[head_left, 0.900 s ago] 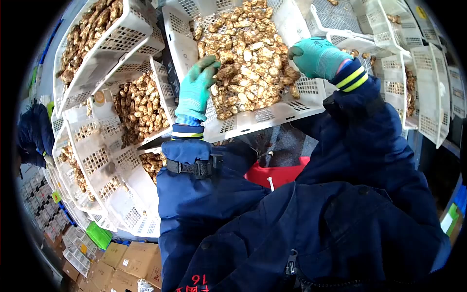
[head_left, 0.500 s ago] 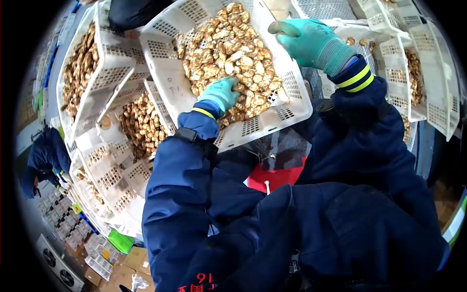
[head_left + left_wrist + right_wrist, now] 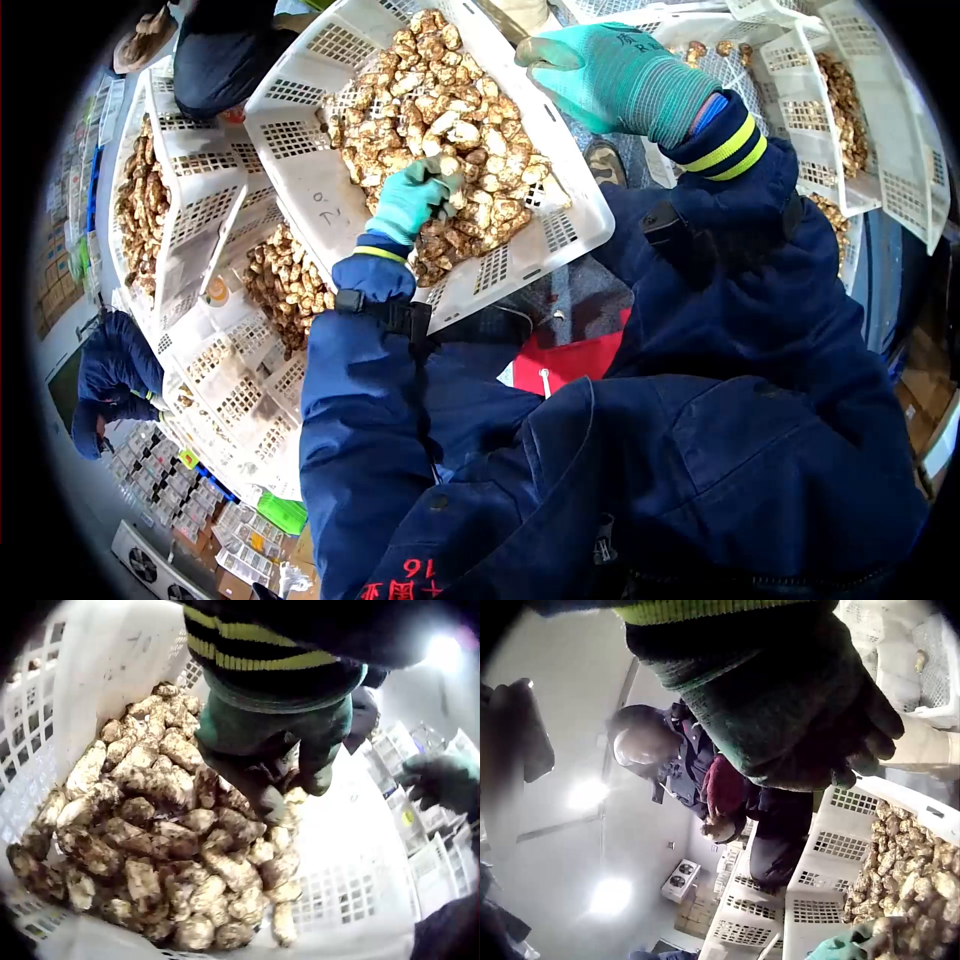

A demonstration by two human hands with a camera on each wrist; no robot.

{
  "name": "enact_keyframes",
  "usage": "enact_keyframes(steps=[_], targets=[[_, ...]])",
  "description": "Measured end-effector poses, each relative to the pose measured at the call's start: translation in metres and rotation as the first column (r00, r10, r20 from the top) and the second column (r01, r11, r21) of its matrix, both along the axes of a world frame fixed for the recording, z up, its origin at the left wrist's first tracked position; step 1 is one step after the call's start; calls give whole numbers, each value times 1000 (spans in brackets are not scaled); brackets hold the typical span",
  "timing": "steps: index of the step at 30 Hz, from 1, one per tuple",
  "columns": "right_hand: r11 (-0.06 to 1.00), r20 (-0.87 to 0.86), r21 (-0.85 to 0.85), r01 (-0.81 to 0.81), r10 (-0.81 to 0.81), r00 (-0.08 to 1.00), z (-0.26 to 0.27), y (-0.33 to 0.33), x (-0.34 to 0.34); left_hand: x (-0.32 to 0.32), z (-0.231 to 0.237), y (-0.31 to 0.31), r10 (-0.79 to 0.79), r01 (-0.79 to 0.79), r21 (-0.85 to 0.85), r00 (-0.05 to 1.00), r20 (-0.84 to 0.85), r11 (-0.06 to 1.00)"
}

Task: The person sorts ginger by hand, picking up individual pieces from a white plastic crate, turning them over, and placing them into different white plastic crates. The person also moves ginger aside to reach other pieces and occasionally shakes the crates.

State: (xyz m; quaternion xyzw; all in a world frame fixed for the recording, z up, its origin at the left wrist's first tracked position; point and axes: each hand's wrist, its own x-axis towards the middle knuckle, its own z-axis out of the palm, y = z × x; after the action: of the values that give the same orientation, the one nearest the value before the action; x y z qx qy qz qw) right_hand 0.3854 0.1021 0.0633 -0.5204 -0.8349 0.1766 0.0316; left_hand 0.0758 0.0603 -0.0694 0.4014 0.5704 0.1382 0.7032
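A white slatted plastic crate [image 3: 335, 195] stands tilted, holding many stubby brown-and-white mushrooms [image 3: 400, 130] streaked with dirt. My left hand [image 3: 408, 200], in a teal glove, reaches in over the near left rim. Its bent fingers and thumb pinch one mushroom [image 3: 452, 172] on top of the pile; the left wrist view hides most of that grip behind the glove [image 3: 262, 750]. Above the crate's right rim hangs my right hand [image 3: 620, 80], gloved alike. Its fingers are loosely bent with nothing between them, as the right wrist view of the glove [image 3: 787, 720] shows.
More crates of mushrooms [image 3: 285, 280] stand at the left. Crates at the right [image 3: 800, 110] hold a few pieces and piles. Another person [image 3: 705, 780] stands close beyond the crate, and one bends over [image 3: 115, 375] farther left. Red cloth [image 3: 565, 365] lies below the near rim.
My left hand has gone from the left rim into the pile, and its fingers have closed on a mushroom. My right hand has moved left and up. The crate appears farther left and more tilted.
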Motion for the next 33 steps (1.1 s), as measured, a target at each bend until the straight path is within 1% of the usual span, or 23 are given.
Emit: enact_keyframes(steps=[2, 4, 5, 7, 10, 11, 12, 14, 15, 16, 18, 19, 20, 21, 22, 23, 24, 25, 26, 28, 29, 32, 33], targets=[[991, -8, 99, -92, 93, 996, -10, 2, 2, 9, 35, -2, 106, -141, 53, 903, 417, 989], [953, 32, 214, -215, 213, 977, -19, 5, 2, 13, 53, -9, 89, -170, 98, 829, 553, 981], [828, 99, 387, -405, 399, 912, -33, 10, 5, 16, 61, -16, 95, -191, 113, 820, 564, 975], [880, 208, 241, -408, 364, 908, -22, 10, -8, 17, 76, -23, 106, -204, 96, 789, 605, 974], [850, 221, 263, -456, 407, 886, -29, 12, -17, 12, 85, -36, 116, -251, 109, 735, 668, 962], [824, 231, 275, -495, 443, 866, -30, 14, -20, 6, 89, -39, 117, -244, 79, 694, 710, 966], [797, 240, 285, -532, 478, 845, -28, 12, -26, 2, 96, -45, 210, -313, -4, 626, 751, 950], [814, 312, 159, -558, 495, 811, -21, 10, -38, -13, 108, -47, 190, -411, 28, 481, 856, 911], [803, 306, 130, -581, 525, 794, -30, 15, -40, -24, 118, -52, 259, -503, -15, 419, 870, 864], [791, 299, 101, -604, 555, 776, -31, 17, -45, -38, 125, -54, 401, -617, -27, 476, 783, 786], [794, 390, -7, -608, 562, 730, -33, 11, -58, -60, 130, -53, 366, -631, -63, 364, 856, 773], [783, 404, -56, -619, 585, 703, -34, 10, -65, -72, 124, -54, 412, -633, -144, 299, 861, 761], [771, 418, -104, -628, 607, 676, -35, 9, -72, -83, 113, -53, 410, -611, -155, 302, 861, 776], [675, 463, -64, -735, 672, 578, -48, 12, -71, -90, 103, -54, 461, -647, -140, 358, 812, 750], [723, 419, -59, -688, 644, 640, -43, 8, -77, -97, 92, -55, 512, -679, -121, 411, 755, 724], [769, 373, -58, -636, 608, 701, -35, 5, -81, -107, 79, -56, 503, -665, -9, 556, 661, 747], [813, 327, -60, -579, 564, 758, -25, 3, -85, -98, 89, -59, 606, -703, 42, 640, 472, 710], [794, 409, -158, -587, 594, 693, -16, 6, -95, -97, 89, -57, 589, -669, 124, 715, 377, 733], [847, 334, -145, -512, 529, 780, -20, 5, -95, -95, 90, -55, 566, -622, 203, 778, 274, 757], [931, 179, -139, -338, 359, 916, -38, 7, -81, -77, 99, -54, 564, -582, 300, 811, 155, 756], [770, 246, 126, -625, 586, 772, -56, 12, -68, -73, 98, -53, 540, -535, 327, 837, 85, 778], [666, 255, 204, -717, 671, 696, -59, 17, -62, -66, 92, -51, 453, -406, 320, 888, -84, 856], [717, 368, 134, -684, 605, 706, -53, 11, -62, -65, 81, -51, 399, -325, 346, 902, -168, 880]])
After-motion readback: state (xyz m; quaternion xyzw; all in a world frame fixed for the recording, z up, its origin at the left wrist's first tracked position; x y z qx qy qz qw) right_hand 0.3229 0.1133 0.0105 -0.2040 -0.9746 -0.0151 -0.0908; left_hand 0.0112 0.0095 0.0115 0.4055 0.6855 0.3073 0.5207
